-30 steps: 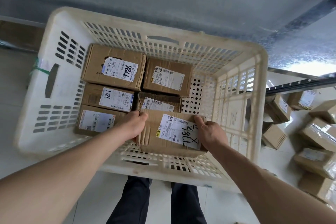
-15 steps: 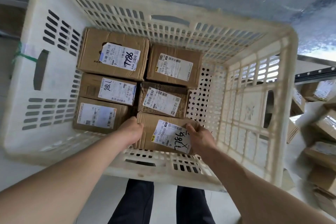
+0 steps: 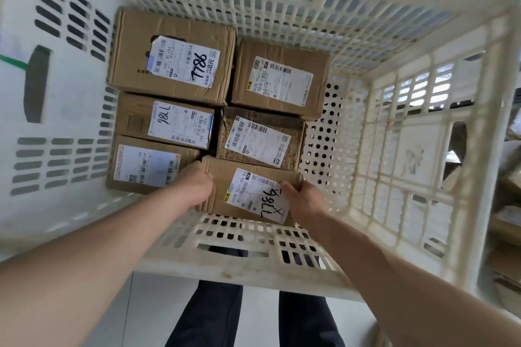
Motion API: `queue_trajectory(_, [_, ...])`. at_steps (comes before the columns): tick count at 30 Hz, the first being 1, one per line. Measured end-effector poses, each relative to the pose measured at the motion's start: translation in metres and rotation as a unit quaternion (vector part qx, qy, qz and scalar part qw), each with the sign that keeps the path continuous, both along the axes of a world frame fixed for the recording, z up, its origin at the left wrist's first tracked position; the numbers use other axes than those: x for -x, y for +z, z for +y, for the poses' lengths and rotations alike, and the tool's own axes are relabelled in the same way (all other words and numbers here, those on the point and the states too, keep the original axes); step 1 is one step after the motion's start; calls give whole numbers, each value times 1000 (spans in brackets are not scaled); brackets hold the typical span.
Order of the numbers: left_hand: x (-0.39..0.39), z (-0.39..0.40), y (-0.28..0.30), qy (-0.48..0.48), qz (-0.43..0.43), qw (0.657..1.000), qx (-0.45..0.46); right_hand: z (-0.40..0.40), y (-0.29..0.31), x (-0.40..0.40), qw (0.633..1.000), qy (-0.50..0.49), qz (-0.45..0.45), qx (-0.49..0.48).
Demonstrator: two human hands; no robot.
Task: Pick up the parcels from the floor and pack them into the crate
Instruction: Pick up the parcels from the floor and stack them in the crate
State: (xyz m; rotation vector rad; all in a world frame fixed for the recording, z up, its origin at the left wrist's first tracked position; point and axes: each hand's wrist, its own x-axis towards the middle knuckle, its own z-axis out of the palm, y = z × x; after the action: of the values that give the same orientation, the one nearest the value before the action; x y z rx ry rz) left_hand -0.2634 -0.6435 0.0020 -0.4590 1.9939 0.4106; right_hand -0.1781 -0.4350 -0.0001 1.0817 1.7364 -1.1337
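A cream plastic crate [image 3: 282,265] with slotted walls fills the view. Inside it lie several brown cardboard parcels with white labels, among them one marked 7786 [image 3: 172,56] at the back left. At the near wall a parcel with a handwritten label [image 3: 248,191] sits low in the crate. My left hand [image 3: 194,186] grips its left end and my right hand [image 3: 304,200] grips its right end. Its underside and the crate floor beneath it are hidden.
The crate's perforated floor [image 3: 324,149] shows bare along the right side of the parcels. More cardboard parcels [image 3: 507,234] lie on the floor outside the crate's right wall. My dark trouser legs [image 3: 214,318] stand on the pale floor just before the near wall.
Both hands have lowered the handwritten-label parcel from rim height down into the crate, against the near wall. The camera has moved closer, so the crate looks larger.
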Motion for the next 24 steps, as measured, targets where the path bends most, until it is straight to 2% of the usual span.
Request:
queue_trajectory(14, [2,-8,9,-46,21,999,15,-8,5,9,999,29,-17,29])
queue_trajectory(21, [-3,-6,9,-63,46,995,57,-14,6,13,997,20,-25,70])
queue_trajectory(24, [-6,-3,12,-86,90,988,88,-13,2,14,997,19,-26,75])
